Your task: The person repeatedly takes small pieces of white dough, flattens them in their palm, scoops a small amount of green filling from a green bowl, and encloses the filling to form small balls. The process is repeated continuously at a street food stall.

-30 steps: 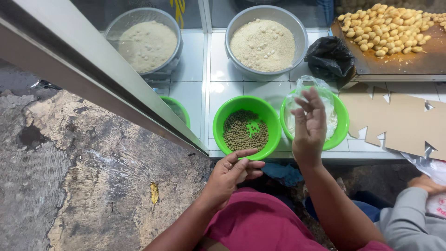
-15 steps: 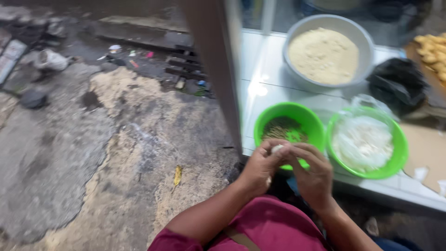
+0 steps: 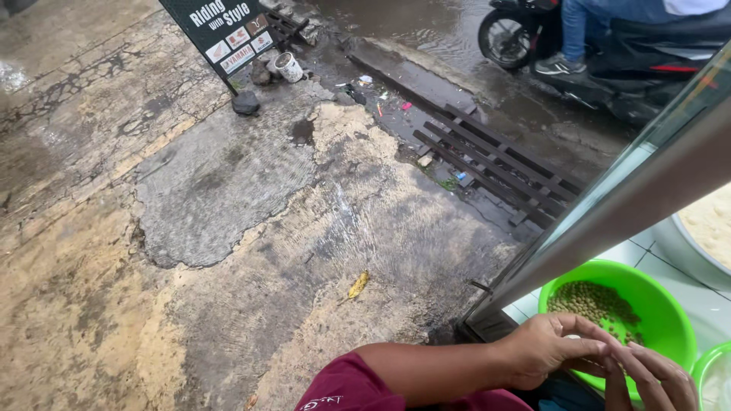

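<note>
Head view: at the near right the left hand (image 3: 544,352) and right hand (image 3: 655,377) meet at the near rim of a green bowl (image 3: 661,304); the left hand's fingers are curled, thumb and fingertips pinched on something small and pale, too small to tell what; the right hand lies palm down, fingers loosely spread and touching the left fingertips, and whether it holds anything cannot be told; a maroon sleeve (image 3: 346,388) covers the left upper arm at the bottom edge. The bowl holds small greenish-brown beans (image 3: 594,302) and stands on a white tiled counter (image 3: 647,255); just right of it the rim of a second green bowl (image 3: 708,373) shows at the frame edge; further right and farther off is a metal bowl (image 3: 674,247) with pale crumbly meal. A slanted metal frame (image 3: 609,221) with glass runs from the counter to the far right. Left of it lies cracked, wet pavement (image 3: 228,228) with a yellow leaf (image 3: 358,285); farther off, a drain grate (image 3: 487,156), a dark sign board (image 3: 228,34), and at the far right a scooter (image 3: 609,46) with a rider's leg.
</note>
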